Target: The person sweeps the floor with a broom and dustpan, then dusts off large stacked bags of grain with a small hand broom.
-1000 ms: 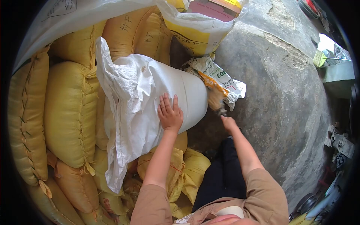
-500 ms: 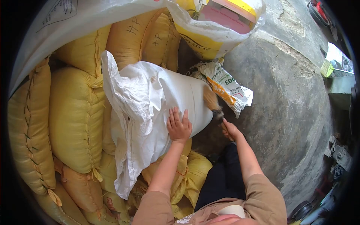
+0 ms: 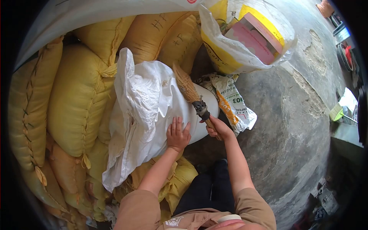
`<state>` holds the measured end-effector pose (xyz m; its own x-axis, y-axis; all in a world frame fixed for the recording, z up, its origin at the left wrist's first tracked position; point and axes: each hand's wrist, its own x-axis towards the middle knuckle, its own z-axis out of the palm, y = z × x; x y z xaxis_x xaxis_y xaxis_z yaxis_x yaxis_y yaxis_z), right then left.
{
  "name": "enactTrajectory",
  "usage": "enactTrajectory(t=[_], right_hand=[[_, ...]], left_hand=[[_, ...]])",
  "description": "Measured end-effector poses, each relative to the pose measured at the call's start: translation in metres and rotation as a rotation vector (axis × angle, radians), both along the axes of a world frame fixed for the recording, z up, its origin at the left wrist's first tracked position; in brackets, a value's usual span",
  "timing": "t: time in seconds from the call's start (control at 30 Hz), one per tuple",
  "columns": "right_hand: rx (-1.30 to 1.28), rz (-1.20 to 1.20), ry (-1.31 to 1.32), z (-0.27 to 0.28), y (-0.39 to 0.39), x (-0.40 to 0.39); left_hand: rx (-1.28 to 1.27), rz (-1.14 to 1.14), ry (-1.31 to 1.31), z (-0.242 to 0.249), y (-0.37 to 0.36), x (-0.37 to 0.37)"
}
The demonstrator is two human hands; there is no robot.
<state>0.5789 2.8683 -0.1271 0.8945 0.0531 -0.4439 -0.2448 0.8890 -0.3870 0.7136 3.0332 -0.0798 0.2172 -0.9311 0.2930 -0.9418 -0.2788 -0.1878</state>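
A large white sack (image 3: 143, 92) lies in front of me, its loose mouth end crumpled toward the left. My left hand (image 3: 178, 134) rests flat on its side with the fingers spread. In my right hand (image 3: 219, 128) is a short straw hand broom (image 3: 188, 86), gripped by its handle just below a black wrapped band. The bristles point up and to the left and overlap the sack's upper part in this view. Just beyond the sack's right end lies a crumpled printed bag (image 3: 232, 101) with orange and green lettering.
Stuffed yellow sacks (image 3: 73, 103) are piled along the left and behind the white one. A yellow-and-white bag (image 3: 218, 50) holding a pink box (image 3: 255, 38) stands at the top. Grey concrete floor (image 3: 276, 134) stretches to the right, with a green brush (image 3: 336, 112) at its far edge.
My right hand has swung the broom up and left, from the sack's right end to over its upper side. My left hand stays on the sack. The whole view has shifted slightly.
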Motion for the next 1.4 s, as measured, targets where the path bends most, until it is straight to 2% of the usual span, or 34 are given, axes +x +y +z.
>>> enactTrajectory(t=[0.03,0.1,0.2,0.23,0.27,0.3,0.33,0.37,0.4,0.43,0.47,0.5,0.57,0.63,0.67,0.73,0.8,0.87,0.9,0.97,1.03,1.07,1.1,1.17,1.2,1.23,1.3,1.33,1.4], right_hand=[[0.001,0.007,-0.006,-0.010,-0.001,-0.001],[0.188,-0.007,0.111,-0.039,-0.005,-0.015],[0.064,0.026,0.509,-0.091,-0.009,-0.067],[-0.048,0.043,0.574,-0.129,-0.009,-0.091],[-0.435,0.013,0.827,-0.134,-0.006,-0.097],[-0.648,-0.021,0.842,-0.190,0.003,-0.115],[-0.546,0.074,0.819,-0.156,-0.008,-0.117],[-0.446,0.166,0.793,-0.098,-0.026,-0.109],[-0.438,0.162,0.801,-0.075,-0.030,-0.101],[-0.383,0.051,0.670,-0.058,-0.032,-0.091],[-0.331,-0.062,0.536,-0.044,-0.030,-0.083],[-0.326,-0.066,0.537,-0.031,-0.025,-0.075],[-0.128,-0.144,0.139,-0.012,-0.012,-0.066],[-0.056,-0.043,0.043,-0.001,0.012,-0.075],[-0.143,0.025,0.028,-0.019,0.029,-0.087],[-0.205,0.070,0.200,-0.049,0.059,-0.125],[-0.332,0.101,0.576,-0.103,0.090,-0.171],[-1.168,0.445,1.005,-0.126,0.104,-0.202],[-1.172,0.453,1.001,-0.140,0.106,-0.202],[-1.046,0.247,1.139,-0.162,0.107,-0.200],[-0.979,-0.055,0.789,-0.079,0.076,-0.144],[-0.916,-0.035,0.670,-0.060,0.076,-0.134],[-0.854,-0.023,0.554,-0.050,0.079,-0.127],[-0.960,-0.215,0.359,-0.047,0.107,-0.119],[-0.907,-0.049,0.320,-0.042,0.112,-0.121],[-0.760,-0.126,0.353,-0.050,0.131,-0.124],[-0.848,0.128,0.579,-0.077,0.153,-0.141],[-0.853,0.128,0.578,-0.101,0.169,-0.152],[-0.875,0.233,0.902,-0.140,0.201,-0.170]], left_hand=[[-0.011,-0.007,0.000,0.000,-0.002,0.000],[-0.009,-0.004,-0.011,0.002,-0.004,-0.002],[-0.004,-0.009,-0.027,0.003,-0.003,-0.005],[-0.016,-0.004,-0.042,0.002,-0.005,-0.004],[-0.010,-0.017,-0.046,0.002,-0.007,-0.002],[-0.001,-0.012,-0.059,0.002,-0.005,-0.003],[0.005,-0.008,-0.070,0.001,-0.005,-0.004],[0.008,-0.019,-0.064,0.001,-0.006,-0.004],[0.009,-0.007,-0.063,0.000,-0.006,-0.004],[0.010,0.006,-0.064,0.000,-0.005,-0.005],[0.013,-0.001,-0.061,-0.002,-0.005,-0.005],[0.009,0.001,-0.053,-0.003,-0.004,-0.005],[0.011,-0.007,-0.049,-0.001,-0.006,-0.005],[0.039,0.013,-0.068,0.003,-0.007,-0.008],[0.046,-0.002,-0.063,0.002,-0.006,-0.008],[0.010,0.008,-0.064,-0.003,-0.005,-0.006],[0.010,0.000,-0.072,-0.001,-0.008,-0.006],[0.019,0.008,-0.078,-0.002,-0.005,-0.006],[0.024,-0.005,-0.084,-0.003,-0.005,-0.004],[0.035,-0.014,-0.086,-0.005,-0.007,0.001],[0.033,-0.010,-0.070,-0.004,-0.003,-0.003],[0.038,-0.015,-0.061,-0.003,-0.001,-0.004],[0.032,-0.012,-0.033,-0.003,-0.001,-0.004],[0.016,-0.017,-0.004,-0.005,-0.004,-0.004],[0.016,-0.011,-0.016,-0.006,-0.002,-0.004],[0.016,-0.004,-0.030,-0.006,-0.001,-0.004],[0.005,-0.006,-0.046,-0.004,-0.002,-0.004],[0.008,-0.009,-0.056,-0.002,-0.003,-0.005],[0.015,-0.016,-0.064,0.000,-0.003,-0.006]])
